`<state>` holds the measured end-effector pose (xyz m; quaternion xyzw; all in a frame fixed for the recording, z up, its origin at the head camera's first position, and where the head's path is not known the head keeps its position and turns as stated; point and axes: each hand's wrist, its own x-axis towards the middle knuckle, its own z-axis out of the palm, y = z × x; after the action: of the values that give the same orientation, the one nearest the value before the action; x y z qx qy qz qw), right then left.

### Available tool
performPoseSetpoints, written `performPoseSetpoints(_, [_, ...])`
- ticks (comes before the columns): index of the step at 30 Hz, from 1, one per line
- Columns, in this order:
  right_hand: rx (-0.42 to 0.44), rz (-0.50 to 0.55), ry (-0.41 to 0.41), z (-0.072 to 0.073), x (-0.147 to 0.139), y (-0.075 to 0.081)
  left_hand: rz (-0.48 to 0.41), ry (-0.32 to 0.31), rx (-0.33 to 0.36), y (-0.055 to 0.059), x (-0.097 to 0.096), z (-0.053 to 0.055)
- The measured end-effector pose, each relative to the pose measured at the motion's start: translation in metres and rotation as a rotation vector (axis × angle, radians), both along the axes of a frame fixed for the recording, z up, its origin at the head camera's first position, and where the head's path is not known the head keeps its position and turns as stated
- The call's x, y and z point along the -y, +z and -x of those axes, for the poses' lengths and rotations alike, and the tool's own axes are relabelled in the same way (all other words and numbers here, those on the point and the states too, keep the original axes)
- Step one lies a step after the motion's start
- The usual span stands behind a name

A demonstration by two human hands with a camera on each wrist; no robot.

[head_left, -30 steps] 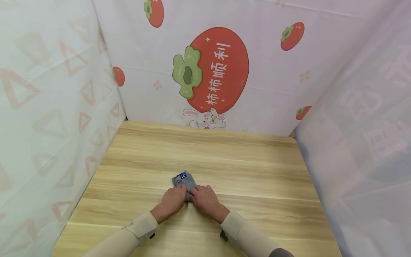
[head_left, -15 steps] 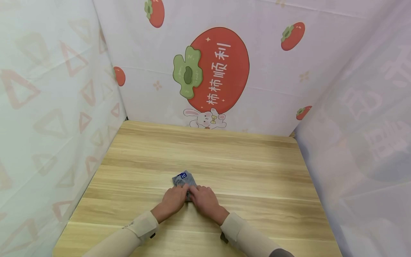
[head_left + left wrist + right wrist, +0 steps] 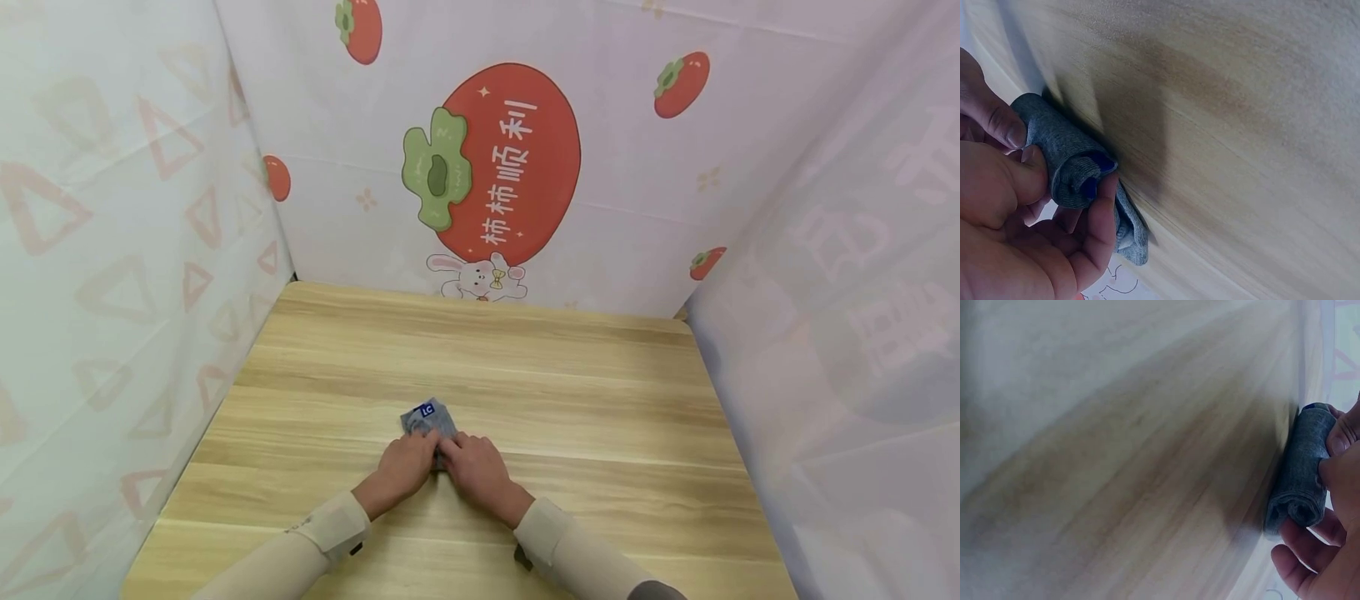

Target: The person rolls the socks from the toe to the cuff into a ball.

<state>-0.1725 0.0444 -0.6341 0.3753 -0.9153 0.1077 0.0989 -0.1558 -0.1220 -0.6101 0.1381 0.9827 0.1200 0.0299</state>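
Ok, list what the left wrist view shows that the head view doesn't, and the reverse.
Only the left wrist view: the coiled end of the gray cloth, with dark blue patches among its layers.
Only the head view: the lettered blue label and the pale sleeves.
Both: the gray cloth, the left hand and right hand holding it, and the wood-grain table.

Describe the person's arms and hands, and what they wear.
The left hand and right hand are ungloved. The left sleeve and right sleeve are pale cream, with a small dark piece at each wrist. A faint marking on the left cuff is unreadable. A dark grey patch shows at the right sleeve.
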Motion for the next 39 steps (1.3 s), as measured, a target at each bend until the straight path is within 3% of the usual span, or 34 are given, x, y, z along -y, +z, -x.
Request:
performPoseSetpoints(11, [-0.034, -0.020, -0.016, -0.001, -0.001, 0.002, -0.010, 0.013, 0.033, 0.000, 0.001, 0.001])
performPoseSetpoints(18, [-0.003, -0.044, -0.021, -0.002, -0.002, -0.001, -0.041, 0.021, 0.063, 0.002, 0.002, 0.000])
performPoseSetpoints(30, [-0.038, -0.066, -0.023, -0.001, -0.001, 0.001, -0.019, -0.016, -0.138, -0.005, 0.005, -0.002])
performPoseSetpoints(39, [-0.047, -0.077, -0.044, -0.001, 0.001, 0.004, 0.095, -0.077, -0.266, 0.002, -0.002, -0.021])
